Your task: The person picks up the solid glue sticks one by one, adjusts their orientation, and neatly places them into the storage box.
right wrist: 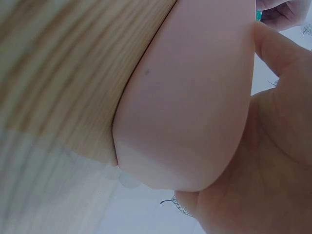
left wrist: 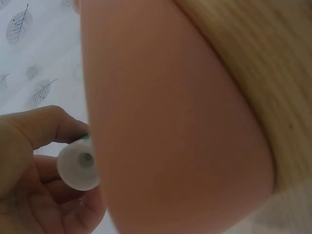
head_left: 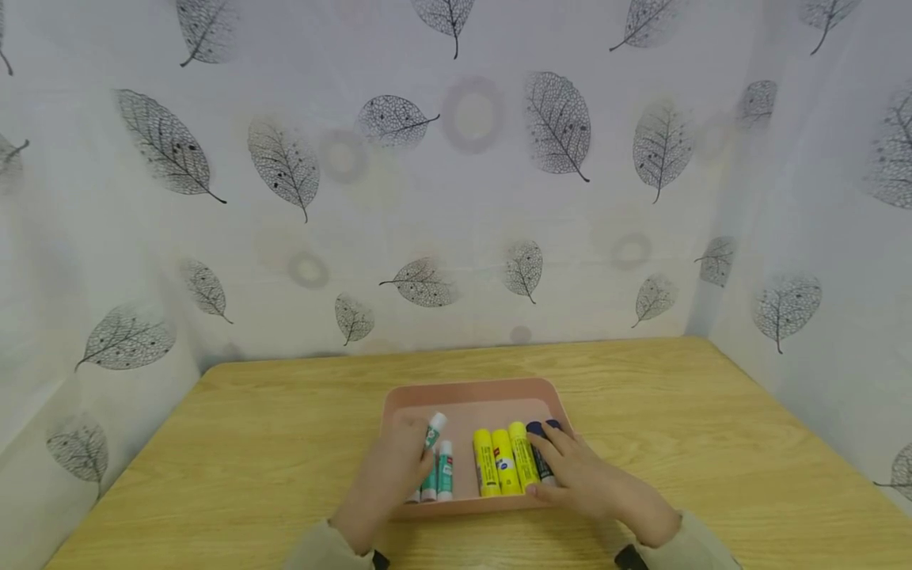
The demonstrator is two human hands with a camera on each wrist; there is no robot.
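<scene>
A shallow pink tray [head_left: 463,393] holds a row of glue sticks. My left hand [head_left: 390,469] pinches a white-and-green glue stick [head_left: 435,428], tilted, at the tray's left side; its round white end [left wrist: 78,168] shows between thumb and fingers in the left wrist view. Beside and below it lie white-and-green glue sticks [head_left: 445,473], partly hidden by that hand. Three yellow glue sticks [head_left: 504,463] lie side by side right of the middle. Over the dark blue glue sticks [head_left: 540,459] at the right end, my right hand [head_left: 580,477] rests with fingers extended, covering part of them.
The tray stands on a wood-grain table [head_left: 285,427], near its front. A pale curtain [head_left: 456,206] with a leaf print hangs behind the table and along both sides. The tray's outer wall [right wrist: 190,97] fills much of both wrist views.
</scene>
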